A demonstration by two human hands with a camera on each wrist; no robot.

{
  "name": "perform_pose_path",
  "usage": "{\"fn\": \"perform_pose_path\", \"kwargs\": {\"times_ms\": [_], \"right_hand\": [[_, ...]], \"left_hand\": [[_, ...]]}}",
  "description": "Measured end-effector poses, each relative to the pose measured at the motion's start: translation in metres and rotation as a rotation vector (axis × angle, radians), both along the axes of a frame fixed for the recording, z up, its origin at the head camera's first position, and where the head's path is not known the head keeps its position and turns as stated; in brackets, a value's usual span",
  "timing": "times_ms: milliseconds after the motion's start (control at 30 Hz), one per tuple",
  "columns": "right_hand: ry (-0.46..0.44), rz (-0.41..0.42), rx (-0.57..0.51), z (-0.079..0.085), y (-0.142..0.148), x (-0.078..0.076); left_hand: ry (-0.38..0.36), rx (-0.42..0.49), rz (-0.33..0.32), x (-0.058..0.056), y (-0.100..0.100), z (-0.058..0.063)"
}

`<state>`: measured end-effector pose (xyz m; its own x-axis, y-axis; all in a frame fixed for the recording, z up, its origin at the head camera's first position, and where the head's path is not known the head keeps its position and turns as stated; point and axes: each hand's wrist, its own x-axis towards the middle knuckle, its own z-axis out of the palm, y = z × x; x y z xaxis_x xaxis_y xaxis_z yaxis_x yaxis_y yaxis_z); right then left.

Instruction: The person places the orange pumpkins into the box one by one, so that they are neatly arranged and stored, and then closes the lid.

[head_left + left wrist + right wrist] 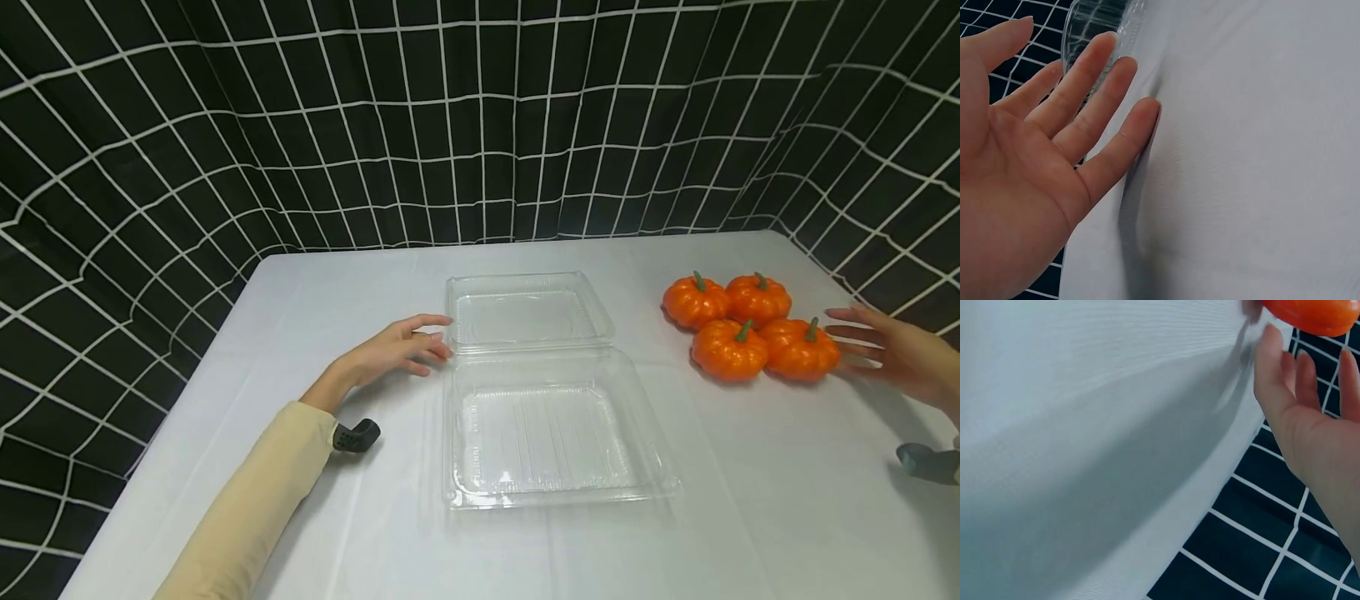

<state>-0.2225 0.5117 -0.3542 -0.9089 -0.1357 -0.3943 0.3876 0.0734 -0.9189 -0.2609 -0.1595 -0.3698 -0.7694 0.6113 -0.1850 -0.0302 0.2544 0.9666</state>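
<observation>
A clear plastic clamshell box point(555, 492) lies unfolded on the white table, its shallower half towards the back. Beside its left edge, near the fold, is my left hand point(397, 347), fingers loosely extended and holding nothing. In the left wrist view that hand point(1041, 144) shows an empty palm, the box's rim point(1132, 25) beyond the fingertips. Several small orange pumpkins point(729, 352) with green stems sit grouped at the right. My right hand point(896, 350) reaches in from the right, fingers spread, fingertips right by the nearest pumpkin point(801, 352). In the right wrist view a pumpkin point(1319, 314) appears just above the fingers.
A white cloth covers the table point(360, 533). Black fabric with a white grid point(480, 125) hangs behind it and along both sides. Dark wrist-worn devices stick out below each hand, the left one point(356, 436) close over the cloth.
</observation>
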Motion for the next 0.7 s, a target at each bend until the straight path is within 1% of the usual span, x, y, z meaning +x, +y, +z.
{"fn": "perform_pose_path", "kwargs": {"times_ms": [100,200,367,533,700], "right_hand": [[-0.01,0.054,0.13,-0.004,-0.003,0.002],[0.003,0.1,0.222,-0.007,-0.006,0.002],[0.014,0.145,0.299,-0.006,-0.013,0.002],[-0.002,0.147,0.286,-0.006,-0.013,0.002],[-0.043,0.114,0.264,-0.008,-0.008,0.004]], "left_hand": [[-0.002,0.014,-0.003,0.002,0.003,-0.001],[-0.006,0.037,0.002,0.004,0.006,-0.001],[-0.024,0.091,-0.001,0.006,0.013,-0.002],[-0.062,0.136,0.005,0.006,0.019,-0.004],[-0.095,0.176,0.022,0.007,0.023,-0.005]]}}
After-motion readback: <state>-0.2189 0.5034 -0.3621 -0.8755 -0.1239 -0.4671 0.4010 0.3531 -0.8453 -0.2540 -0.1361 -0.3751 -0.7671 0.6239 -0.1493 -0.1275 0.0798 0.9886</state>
